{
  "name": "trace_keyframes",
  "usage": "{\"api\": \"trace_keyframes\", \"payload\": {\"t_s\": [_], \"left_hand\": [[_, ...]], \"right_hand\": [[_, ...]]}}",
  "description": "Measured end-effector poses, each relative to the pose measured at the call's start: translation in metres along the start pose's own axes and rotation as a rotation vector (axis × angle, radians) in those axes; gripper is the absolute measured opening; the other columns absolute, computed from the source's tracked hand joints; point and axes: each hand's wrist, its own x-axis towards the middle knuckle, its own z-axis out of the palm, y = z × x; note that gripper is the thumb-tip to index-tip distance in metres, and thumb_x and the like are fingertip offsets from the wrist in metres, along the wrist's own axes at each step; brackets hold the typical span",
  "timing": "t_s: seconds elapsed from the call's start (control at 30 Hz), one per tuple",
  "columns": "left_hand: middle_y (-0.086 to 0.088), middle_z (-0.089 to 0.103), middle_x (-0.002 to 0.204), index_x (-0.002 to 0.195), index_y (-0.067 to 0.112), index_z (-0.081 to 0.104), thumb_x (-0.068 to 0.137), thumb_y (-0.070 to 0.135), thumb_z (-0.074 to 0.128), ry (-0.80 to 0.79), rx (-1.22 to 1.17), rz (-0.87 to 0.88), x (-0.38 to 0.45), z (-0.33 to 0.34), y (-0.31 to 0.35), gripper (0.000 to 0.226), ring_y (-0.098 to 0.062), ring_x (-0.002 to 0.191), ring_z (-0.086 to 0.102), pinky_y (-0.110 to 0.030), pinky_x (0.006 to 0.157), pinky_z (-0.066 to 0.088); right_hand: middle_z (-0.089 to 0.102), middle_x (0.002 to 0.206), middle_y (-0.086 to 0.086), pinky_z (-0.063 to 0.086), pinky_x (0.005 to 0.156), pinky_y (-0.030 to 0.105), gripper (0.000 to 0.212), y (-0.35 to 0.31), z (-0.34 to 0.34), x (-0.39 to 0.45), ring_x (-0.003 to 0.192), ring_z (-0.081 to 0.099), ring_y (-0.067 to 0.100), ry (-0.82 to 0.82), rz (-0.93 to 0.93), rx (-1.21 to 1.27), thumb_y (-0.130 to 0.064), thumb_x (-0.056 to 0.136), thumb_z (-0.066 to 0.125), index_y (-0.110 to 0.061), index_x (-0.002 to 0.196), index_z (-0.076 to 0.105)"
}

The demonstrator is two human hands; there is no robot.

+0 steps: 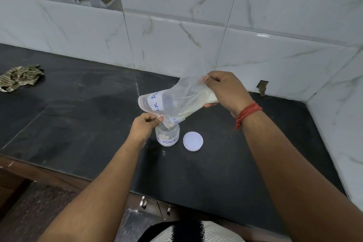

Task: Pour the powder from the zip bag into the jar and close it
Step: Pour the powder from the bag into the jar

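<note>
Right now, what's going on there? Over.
Left hand pinches zip bag mouth over jar; right hand lifts bag's bottom. Powder falling in. Lid off, beside jar.

We count one zip bag (172, 102), one jar (167, 135) at centre, one white lid (193, 141) at its three o'clock, one crumpled cloth (20, 77) at ten o'clock, and two hands.

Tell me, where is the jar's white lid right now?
In the head view the white lid lies flat on the black counter, just right of the open jar, untouched by either hand.
</note>
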Motion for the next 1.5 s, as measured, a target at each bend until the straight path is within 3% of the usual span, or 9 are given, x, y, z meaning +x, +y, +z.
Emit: {"api": "trace_keyframes", "payload": {"t_s": [0.17,0.3,0.43,0.67,0.9,1.07,1.17,1.3,1.5], "left_hand": [[-0.003,0.077,0.095,0.107,-0.001,0.072,0.087,-0.001,0.077,0.014,-0.052,-0.003,-0.002,0.002,0.001,0.021,-0.012,0.088,0.073,-0.021,0.083,0.055],[-0.003,0.077,0.094,0.103,0.001,0.073,0.087,-0.001,0.077,0.040,-0.088,-0.023,-0.001,0.003,0.000,0.017,-0.013,0.088,0.072,-0.023,0.084,0.055],[-0.006,0.076,0.097,0.108,-0.004,0.071,0.088,-0.001,0.076,0.043,-0.076,-0.027,-0.001,0.002,-0.004,0.021,-0.016,0.090,0.071,-0.027,0.089,0.056],[-0.010,0.077,0.103,0.097,0.007,0.075,0.086,0.001,0.078,0.031,-0.067,-0.030,0.001,0.001,-0.007,0.013,-0.024,0.103,0.071,-0.036,0.099,0.054],[-0.010,0.077,0.104,0.103,0.003,0.075,0.087,0.001,0.077,0.029,-0.067,-0.039,0.002,0.002,-0.008,0.017,-0.023,0.102,0.071,-0.040,0.104,0.054],[-0.013,0.077,0.111,0.110,-0.001,0.073,0.088,0.002,0.076,0.027,-0.051,-0.026,0.003,0.001,-0.009,0.023,-0.032,0.114,0.070,-0.042,0.105,0.054],[-0.013,0.077,0.111,0.110,-0.001,0.073,0.089,0.001,0.075,0.020,-0.043,-0.020,0.003,0.001,-0.008,0.022,-0.031,0.113,0.070,-0.041,0.103,0.055],[-0.016,0.076,0.114,0.112,-0.002,0.072,0.090,0.001,0.073,0.014,-0.031,-0.004,0.001,0.001,-0.007,0.022,-0.028,0.110,0.071,-0.040,0.103,0.054],[-0.018,0.075,0.114,0.110,-0.002,0.073,0.090,0.003,0.075,0.021,-0.028,0.012,0.003,0.001,-0.009,0.021,-0.033,0.114,0.069,-0.042,0.105,0.054]], "right_hand": [[0.067,0.102,0.008,0.064,0.069,0.040,0.012,-0.006,0.001,-0.002,0.085,0.072,0.028,0.000,-0.074,-0.071,-0.017,0.096,0.061,-0.011,0.101,0.070],[0.056,0.122,-0.004,0.063,0.072,0.030,0.033,-0.007,0.003,-0.008,0.092,0.062,0.010,0.021,-0.111,-0.166,-0.014,0.094,0.064,-0.017,0.127,0.058],[0.046,0.136,0.003,0.060,0.069,0.019,0.052,-0.006,0.007,-0.013,0.116,0.052,0.015,0.058,-0.180,-0.151,-0.009,0.093,0.062,-0.021,0.141,0.044],[0.050,0.126,-0.012,0.053,0.099,0.042,0.043,0.004,0.010,-0.017,0.118,0.056,0.014,0.107,-0.245,-0.247,-0.019,0.089,0.062,-0.026,0.131,0.056],[0.059,0.131,-0.009,0.048,0.104,0.033,0.042,0.011,0.002,-0.029,0.117,0.060,0.008,0.030,-0.170,-0.080,-0.015,0.086,0.063,-0.030,0.125,0.062],[0.061,0.133,-0.005,0.050,0.098,0.028,0.065,0.025,-0.008,-0.035,0.120,0.061,0.007,-0.109,-0.148,-0.052,-0.004,0.069,0.046,-0.030,0.128,0.058],[0.061,0.127,-0.003,0.048,0.102,0.026,0.050,0.035,-0.011,-0.036,0.112,0.061,0.013,-0.014,-0.209,-0.260,0.001,0.085,0.057,-0.023,0.128,0.063],[0.066,0.102,-0.001,0.041,0.078,0.004,0.027,0.042,-0.016,-0.037,0.086,0.058,0.008,0.080,-0.264,-0.368,0.001,0.092,0.061,-0.014,0.112,0.072],[0.066,0.079,-0.001,0.038,0.070,0.010,0.014,0.043,-0.019,-0.037,0.075,0.057,0.006,0.208,-0.319,-0.409,-0.006,0.095,0.061,-0.011,0.089,0.072]]}}
